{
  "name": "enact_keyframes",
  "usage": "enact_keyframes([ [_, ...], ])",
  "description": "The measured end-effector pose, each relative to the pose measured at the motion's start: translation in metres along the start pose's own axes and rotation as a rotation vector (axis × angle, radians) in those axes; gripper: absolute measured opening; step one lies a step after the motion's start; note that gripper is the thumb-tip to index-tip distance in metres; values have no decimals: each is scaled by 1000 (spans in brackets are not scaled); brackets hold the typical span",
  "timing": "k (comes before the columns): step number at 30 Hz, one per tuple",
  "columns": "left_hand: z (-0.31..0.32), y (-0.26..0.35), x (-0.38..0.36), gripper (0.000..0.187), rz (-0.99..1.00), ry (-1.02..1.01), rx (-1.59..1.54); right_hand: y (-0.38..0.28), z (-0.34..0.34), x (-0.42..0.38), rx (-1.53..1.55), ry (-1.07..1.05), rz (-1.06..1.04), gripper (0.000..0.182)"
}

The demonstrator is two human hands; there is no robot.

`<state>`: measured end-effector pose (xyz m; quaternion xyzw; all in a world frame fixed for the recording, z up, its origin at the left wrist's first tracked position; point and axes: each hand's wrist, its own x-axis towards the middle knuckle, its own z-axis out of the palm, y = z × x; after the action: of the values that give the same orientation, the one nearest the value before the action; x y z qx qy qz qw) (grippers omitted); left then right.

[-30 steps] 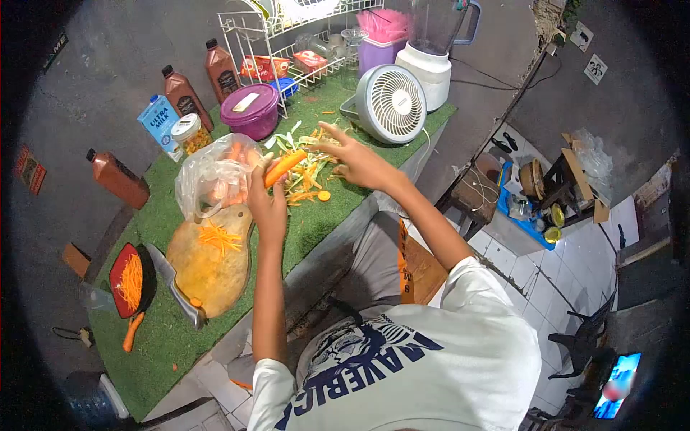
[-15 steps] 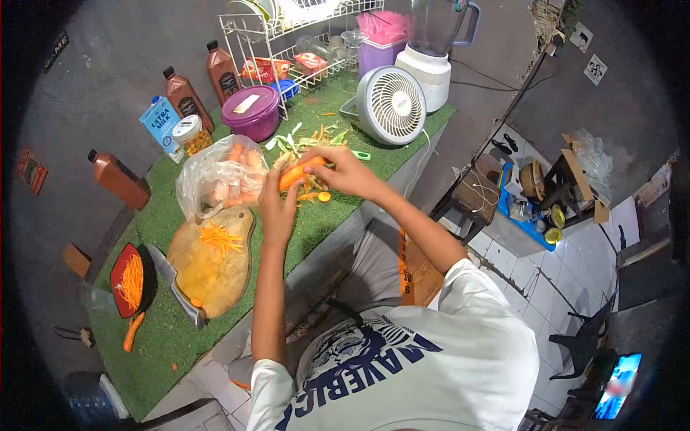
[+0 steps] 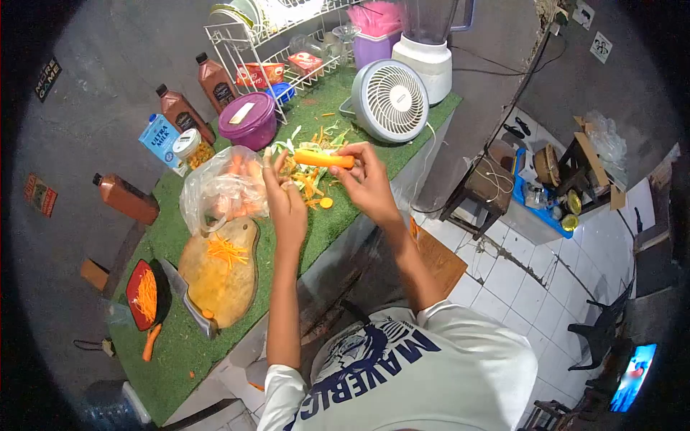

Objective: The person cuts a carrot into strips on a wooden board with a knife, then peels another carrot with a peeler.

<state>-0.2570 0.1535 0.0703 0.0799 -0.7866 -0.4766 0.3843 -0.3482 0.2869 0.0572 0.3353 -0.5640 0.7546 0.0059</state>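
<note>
My right hand [image 3: 370, 185] grips a peeled carrot [image 3: 320, 158] by one end, and the carrot lies nearly level above the green table covering. Just left of it, my left hand [image 3: 286, 207] is raised with its fingers apart and nothing in them. Peelings and carrot scraps [image 3: 310, 188] lie under and behind the hands. Beside my left hand sits a clear plastic bag [image 3: 219, 190] with orange pieces inside. Carrot strips [image 3: 226, 251] rest on a wooden cutting board [image 3: 215, 287]. A knife [image 3: 185, 296] lies along the board's left edge.
Near the left edge stands a red-and-black dish [image 3: 136, 284] of shredded carrot, with a carrot piece [image 3: 151, 343] beside it. A purple tub [image 3: 248, 129], a fan [image 3: 392, 100], a blender [image 3: 422, 65], a wire rack [image 3: 237, 61], a milk carton [image 3: 162, 144] and brown bottles [image 3: 188, 115] stand behind.
My left hand has come off the carrot and opened. My right hand has moved right and turned the carrot from slanted to nearly level. The camera view has shifted slightly.
</note>
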Motion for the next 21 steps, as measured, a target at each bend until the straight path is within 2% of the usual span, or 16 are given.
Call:
enact_keyframes([
  [2, 7, 0, 4, 72, 73, -2, -34, 1, 6, -2, 49, -2, -18, 28],
  [4, 13, 12, 7, 77, 81, -11, 16, -5, 8, -3, 96, 0, -40, 29],
  [5, 17, 20, 7, 81, 96, -14, 57, -11, 8, -2, 22, -30, -65, 32],
  [6, 19, 23, 7, 86, -4, -24, -51, -14, 6, -1, -53, -62, -90, 34],
  [7, 18, 21, 8, 86, -4, -26, -45, -14, 6, -1, -47, -60, -90, 34],
  [9, 13, 18, 10, 81, -271, -130, -517, -13, 4, 0, 24, -51, -96, 34],
  [10, 14, 18, 10, 81, -270, -134, -509, -11, 3, 1, 32, -46, -97, 34],
  [12, 17, 20, 10, 77, -229, 3, -574, -5, 2, 3, -148, -102, -270, 27],
  [13, 14, 17, 10, 77, -229, -1, -563, -4, 1, 2, -138, -97, -269, 27],
  [15, 8, 10, 11, 75, -240, 13, -572, -2, 0, -3, -331, -51, -280, 21],
  [16, 7, 13, 10, 69, -231, 47, -560, -3, 1, -4, -323, -48, -283, 21],
  [18, -1, 8, 11, 65, -235, 71, -530, -7, 4, -8, -371, 139, -252, 20],
  [19, -7, 4, 12, 62, -242, 98, -510, -7, 6, -9, -361, 138, -253, 20],
  [21, -21, -3, 12, 61, -259, 45, -467, -5, 13, -9, -314, 399, -409, 26],
])
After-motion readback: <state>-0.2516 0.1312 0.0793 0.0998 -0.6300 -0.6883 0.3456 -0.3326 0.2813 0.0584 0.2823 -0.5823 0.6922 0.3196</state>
